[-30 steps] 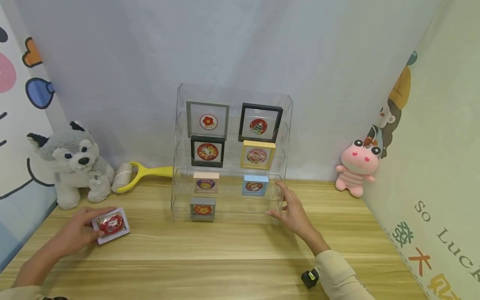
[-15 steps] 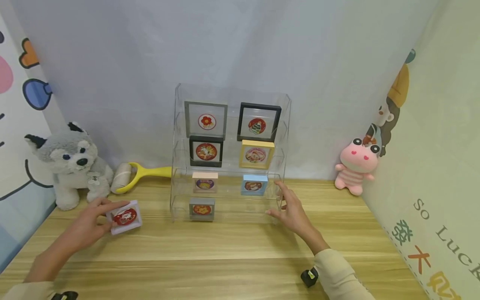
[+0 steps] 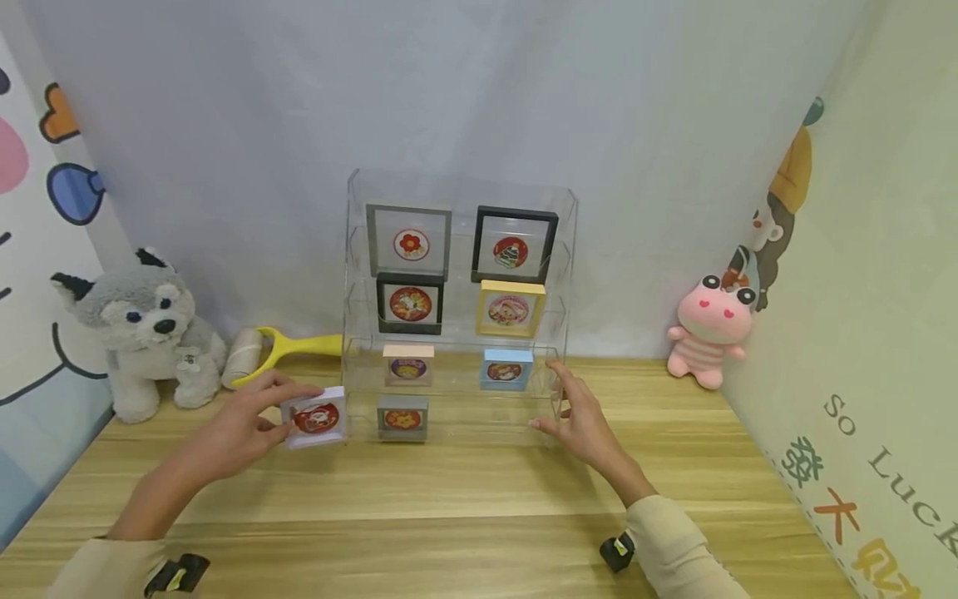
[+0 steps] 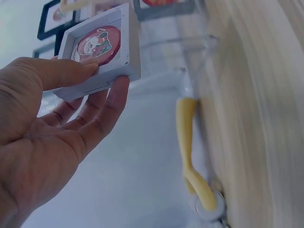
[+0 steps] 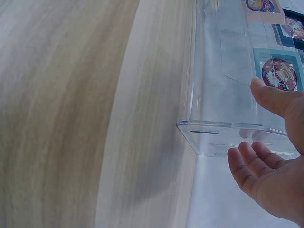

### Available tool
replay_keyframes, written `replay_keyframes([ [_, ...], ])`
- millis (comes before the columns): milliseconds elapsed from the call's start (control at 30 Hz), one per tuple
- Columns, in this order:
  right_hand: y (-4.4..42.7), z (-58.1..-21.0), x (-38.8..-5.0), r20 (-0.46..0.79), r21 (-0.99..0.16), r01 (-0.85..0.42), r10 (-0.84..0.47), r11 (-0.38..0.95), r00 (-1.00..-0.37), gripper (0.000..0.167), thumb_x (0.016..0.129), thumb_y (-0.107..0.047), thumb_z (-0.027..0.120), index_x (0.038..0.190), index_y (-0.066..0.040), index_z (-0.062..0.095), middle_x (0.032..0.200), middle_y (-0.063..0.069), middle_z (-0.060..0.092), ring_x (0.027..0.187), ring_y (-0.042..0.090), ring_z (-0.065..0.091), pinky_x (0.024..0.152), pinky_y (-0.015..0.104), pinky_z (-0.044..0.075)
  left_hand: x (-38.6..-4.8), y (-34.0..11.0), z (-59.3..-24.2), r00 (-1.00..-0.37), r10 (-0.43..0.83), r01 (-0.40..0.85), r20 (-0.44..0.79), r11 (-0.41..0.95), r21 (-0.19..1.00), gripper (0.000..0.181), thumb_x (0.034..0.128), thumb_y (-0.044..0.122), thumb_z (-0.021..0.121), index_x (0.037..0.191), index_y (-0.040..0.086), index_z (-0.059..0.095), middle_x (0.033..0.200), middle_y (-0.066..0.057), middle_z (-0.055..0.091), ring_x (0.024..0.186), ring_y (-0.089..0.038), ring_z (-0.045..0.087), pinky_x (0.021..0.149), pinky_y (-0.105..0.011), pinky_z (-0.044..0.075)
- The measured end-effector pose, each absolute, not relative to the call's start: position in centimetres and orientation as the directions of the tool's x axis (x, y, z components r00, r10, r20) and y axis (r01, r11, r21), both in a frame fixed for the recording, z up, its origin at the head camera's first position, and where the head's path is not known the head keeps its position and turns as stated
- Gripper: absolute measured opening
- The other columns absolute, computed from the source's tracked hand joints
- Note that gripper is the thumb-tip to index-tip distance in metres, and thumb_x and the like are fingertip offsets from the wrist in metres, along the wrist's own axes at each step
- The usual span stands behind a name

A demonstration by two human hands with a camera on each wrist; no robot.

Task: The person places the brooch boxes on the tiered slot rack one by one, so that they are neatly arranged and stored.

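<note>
My left hand pinches a small white frame with a red round badge, thumb on the front and fingers behind. It is raised beside the lower left side of a clear tiered display rack. My right hand is at the rack's lower right side, fingers spread and relaxed against the side panel, thumb toward the front. On the rack's tiers stand several framed badges, among them a blue one, a pink one, a yellow one and a grey one at the bottom left.
A grey husky plush sits at the back left, next to a yellow-handled roller. At the back right sits a pink plush toy. A grey-white backdrop rises behind the wooden table.
My left hand has carried the white frame rightward and slightly back, from near the husky to the rack's left edge, turning it straighter. The right hand has stayed at the rack's side.
</note>
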State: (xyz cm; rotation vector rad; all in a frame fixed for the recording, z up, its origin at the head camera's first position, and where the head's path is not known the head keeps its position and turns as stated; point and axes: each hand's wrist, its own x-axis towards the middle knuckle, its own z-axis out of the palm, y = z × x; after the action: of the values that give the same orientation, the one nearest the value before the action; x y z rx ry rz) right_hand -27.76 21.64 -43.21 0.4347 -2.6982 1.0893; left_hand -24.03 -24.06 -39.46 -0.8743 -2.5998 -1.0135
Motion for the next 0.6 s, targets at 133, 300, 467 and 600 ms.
replay_keyframes([
  [133,21.6,-43.2,-27.8,0.288,-0.645,-0.338,-0.191,0.685,-0.938,0.089,0.078,-0.009,0.085,0.152,-0.014,0.035,0.12,0.025,0.057,0.104,0.033,0.057,0.079,0.045,0.059,-24.6,-21.7,-38.8,-0.786,0.478,0.617,0.393,0.556,0.558,0.058,0.0787,-0.021,0.067,0.128,0.009,0.066,0.099,-0.004,0.048,0.078,-0.007,0.043,0.054,-0.021,0.045],
  [300,21.7,-43.3,-27.9,0.299,-0.643,-0.346,-0.193,0.683,-0.935,0.089,0.077,-0.008,0.085,0.151,-0.011,0.035,0.118,0.026,0.057,0.102,0.032,0.058,0.078,0.044,0.059,-25.4,-18.7,-38.4,-0.782,0.517,0.611,0.348,0.527,0.59,0.057,0.0805,-0.022,0.064,0.129,0.008,0.067,0.101,-0.005,0.048,0.086,-0.015,0.049,0.06,-0.022,0.053],
  [467,21.7,-43.4,-27.9,0.305,-0.64,-0.352,-0.195,0.682,-0.932,0.089,0.077,-0.009,0.086,0.151,-0.011,0.036,0.119,0.026,0.058,0.102,0.033,0.058,0.077,0.044,0.059,-26.2,-15.3,-38.4,-0.751,0.559,0.645,0.352,0.506,0.573,0.054,0.0814,-0.019,0.065,0.126,0.01,0.069,0.101,-0.004,0.05,0.086,-0.018,0.053,0.064,-0.021,0.054],
  [600,21.7,-43.4,-27.9,0.311,-0.642,-0.357,-0.196,0.678,-0.93,0.09,0.077,-0.009,0.086,0.152,-0.012,0.036,0.118,0.026,0.058,0.102,0.033,0.058,0.077,0.044,0.059,-26.8,-12.8,-38.5,-0.721,0.583,0.681,0.374,0.497,0.537,0.051,0.0805,-0.016,0.068,0.123,0.012,0.071,0.103,-0.004,0.052,0.088,-0.018,0.052,0.066,-0.023,0.051],
])
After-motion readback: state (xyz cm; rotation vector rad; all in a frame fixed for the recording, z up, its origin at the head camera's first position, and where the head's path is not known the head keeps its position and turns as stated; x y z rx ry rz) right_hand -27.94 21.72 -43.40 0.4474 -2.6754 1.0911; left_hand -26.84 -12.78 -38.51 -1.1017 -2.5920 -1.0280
